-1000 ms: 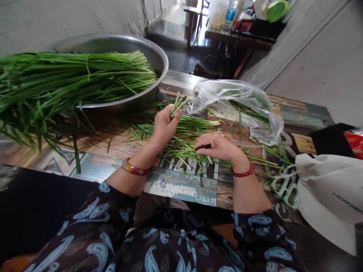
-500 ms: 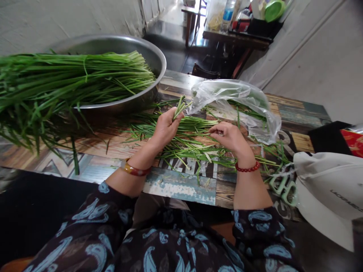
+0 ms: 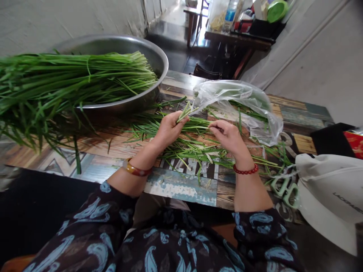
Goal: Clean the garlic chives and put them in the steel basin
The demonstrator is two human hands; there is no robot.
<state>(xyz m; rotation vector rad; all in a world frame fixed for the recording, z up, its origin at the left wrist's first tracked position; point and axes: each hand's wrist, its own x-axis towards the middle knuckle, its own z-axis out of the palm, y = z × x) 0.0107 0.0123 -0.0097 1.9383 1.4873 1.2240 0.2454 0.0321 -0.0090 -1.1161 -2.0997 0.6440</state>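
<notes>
A small bunch of garlic chives (image 3: 185, 112) is wrapped in my left hand (image 3: 169, 129), pale cut ends sticking up past the thumb. Close by on the right, my right hand (image 3: 226, 135) is closed in a pinch at the pale ends of chive stalks (image 3: 200, 122) lying on the table; how many it grips is hidden by the fingers. Loose chives and trimmings (image 3: 195, 151) lie scattered beneath both hands. A large tied bundle of chives (image 3: 107, 73) rests in a metal basin (image 3: 163, 70) on the left, its leaves hanging over the rim.
Behind my hands lies a clear plastic bag (image 3: 249, 92) with greens in it. Green-handled scissors (image 3: 286, 190) and a white cap (image 3: 326, 181) sit at the right of the patterned table (image 3: 181, 189). Farther back, another table (image 3: 235, 37) carries a bottle and containers.
My right fingers have closed in on the stalk ends and moved slightly left. The left hand keeps its bunch and has shifted a little to the right.
</notes>
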